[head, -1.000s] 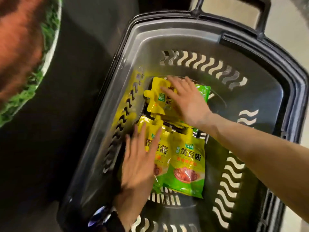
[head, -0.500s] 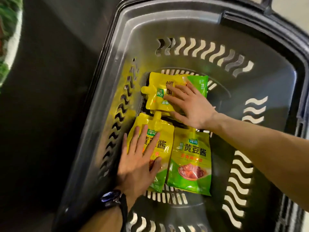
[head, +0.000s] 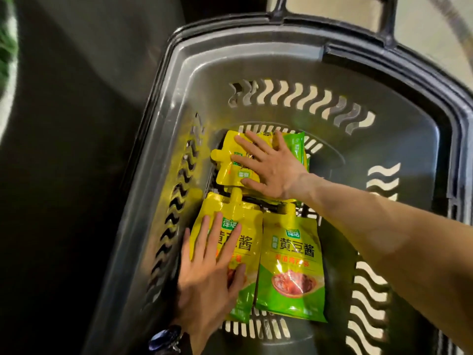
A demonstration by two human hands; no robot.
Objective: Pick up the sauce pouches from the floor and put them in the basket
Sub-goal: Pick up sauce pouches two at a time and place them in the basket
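Note:
Several yellow-and-green sauce pouches lie flat on the bottom of a dark grey plastic basket (head: 256, 55). My left hand (head: 212, 275) presses with straight fingers on the near left pouch (head: 245, 226). Beside it lies another pouch (head: 291, 267), untouched. My right hand (head: 268, 166) lies flat on the far pouch (head: 230, 170), which sits sideways on top of other pouches whose green edge (head: 298, 147) shows past my fingers.
The basket has wavy slots in its walls and a black handle (head: 384, 19) at the far end. A dark floor (head: 64, 149) lies to the left, a pale floor beyond the handle. A watch (head: 166, 339) sits on my left wrist.
Both hands stay flat on the pouches. The two near pouches now lie side by side instead of overlapping. My head has shifted, so the basket sits further right in view.

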